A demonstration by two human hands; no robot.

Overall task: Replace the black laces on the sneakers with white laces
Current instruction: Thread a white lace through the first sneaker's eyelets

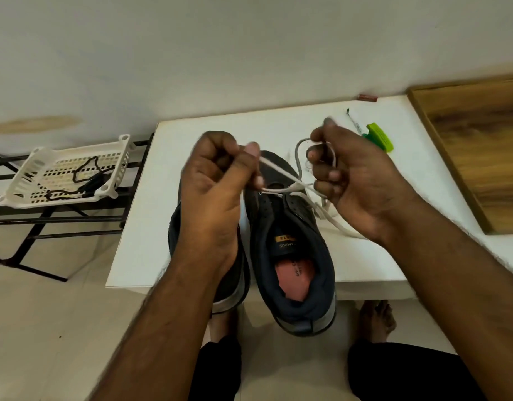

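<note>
Head view: two dark sneakers [292,256] sit side by side on the white tabletop [394,227], heels toward the person; the left hand [217,186] is closed, pinching one end of the white lace [278,172], and its forearm hides most of the left shoe, while the right hand [356,180] is curled around the lace's looped other end above the right shoe's toe. Around them: black laces [87,175] lie in a white basket [26,180] on a black rack [47,218] to the left, a green object [379,137] sits behind the right hand, and a wooden board [475,146] lies far right.
</note>
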